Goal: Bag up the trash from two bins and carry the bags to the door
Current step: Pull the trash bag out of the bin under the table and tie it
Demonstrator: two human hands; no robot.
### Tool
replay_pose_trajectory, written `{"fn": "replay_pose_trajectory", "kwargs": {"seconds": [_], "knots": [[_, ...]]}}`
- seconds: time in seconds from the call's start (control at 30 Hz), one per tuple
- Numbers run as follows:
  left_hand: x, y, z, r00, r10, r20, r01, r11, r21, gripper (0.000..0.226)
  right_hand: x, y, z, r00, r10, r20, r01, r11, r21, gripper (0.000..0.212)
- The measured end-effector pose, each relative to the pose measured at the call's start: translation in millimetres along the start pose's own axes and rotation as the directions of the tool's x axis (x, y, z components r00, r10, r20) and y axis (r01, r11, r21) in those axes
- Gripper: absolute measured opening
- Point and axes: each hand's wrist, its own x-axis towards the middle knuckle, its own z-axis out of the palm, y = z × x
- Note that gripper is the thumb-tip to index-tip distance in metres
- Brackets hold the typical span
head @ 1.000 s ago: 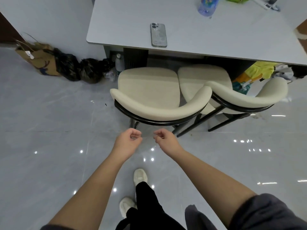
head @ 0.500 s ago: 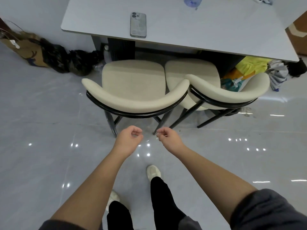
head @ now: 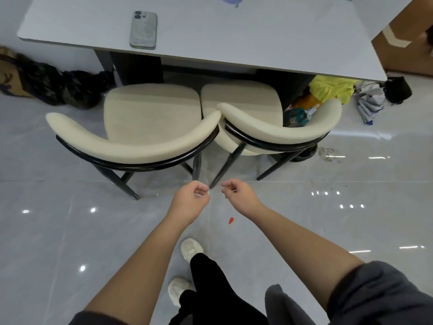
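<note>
Both of my hands hang in front of me over the grey tiled floor, close to the chair legs. The fingers of my left hand (head: 191,201) are curled in, with thumb and fingertips pinched together. My right hand (head: 237,195) is curled the same way, a short gap away from the left one. I see nothing clearly held in either hand. Two black trash bags (head: 68,90) lie on the floor by the wall at the left, next to a brown paper bag (head: 8,78). No bin shows clearly.
Two cream chairs (head: 145,146) stand pushed under a grey table (head: 257,36) with a phone (head: 143,29) on it. Yellow clutter (head: 328,86), a folded umbrella (head: 371,104) and a black bag (head: 398,90) lie at the table's right end. A red scrap (head: 231,220) lies on the floor.
My view has shifted right and tilted down, so the table and chairs sit further left and lower in frame. The red scrap has come into view. Both hands stay curled and close together.
</note>
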Motion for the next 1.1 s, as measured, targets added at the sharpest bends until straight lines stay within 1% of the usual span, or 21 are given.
{"fn": "replay_pose_trajectory", "kwargs": {"seconds": [0.07, 0.13, 0.23, 0.33, 0.4, 0.53, 0.73, 0.87, 1.0, 1.1], "knots": [[2, 3, 17, 1.0, -0.003, 0.019, 0.003, 1.0, 0.004, 0.01, -1, 11, -14, 1.0, 0.009, -0.017, -0.01, 1.0, -0.005, 0.019], [3, 7, 33, 0.999, -0.019, 0.027, 0.018, 1.0, 0.013, 0.011, 0, 24, -29, 1.0, 0.019, -0.023, -0.019, 1.0, -0.008, 0.023], [4, 15, 56, 0.999, -0.038, 0.015, 0.038, 0.999, 0.02, 0.012, 6, 43, -52, 1.0, 0.014, -0.017, -0.014, 0.999, -0.043, 0.024], [12, 25, 76, 0.997, -0.065, -0.033, 0.066, 0.998, 0.019, 0.013, 22, 59, -70, 0.999, 0.011, 0.051, -0.006, 0.995, -0.095, 0.024], [20, 29, 91, 0.991, -0.109, -0.081, 0.109, 0.994, 0.002, 0.015, 38, 65, -82, 0.995, 0.006, 0.103, 0.009, 0.989, -0.15, 0.024], [36, 36, 125, 0.97, -0.169, -0.174, 0.157, 0.984, -0.08, 0.016, 67, 72, -107, 0.979, -0.051, 0.196, 0.102, 0.96, -0.26, 0.025], [48, 47, 164, 0.953, -0.2, -0.229, 0.178, 0.977, -0.114, 0.017, 91, 96, -141, 0.959, -0.056, 0.277, 0.145, 0.939, -0.312, 0.024], [54, 46, 189, 0.944, -0.227, -0.239, 0.203, 0.972, -0.121, 0.017, 99, 112, -154, 0.955, -0.09, 0.283, 0.183, 0.929, -0.321, 0.023], [69, 42, 221, 0.944, -0.231, -0.234, 0.208, 0.971, -0.119, 0.012, 113, 133, -170, 0.954, -0.136, 0.268, 0.22, 0.922, -0.318, 0.02], [79, 40, 249, 0.934, -0.253, -0.252, 0.225, 0.965, -0.134, 0.011, 126, 154, -186, 0.953, -0.13, 0.273, 0.221, 0.917, -0.333, 0.022]]}}
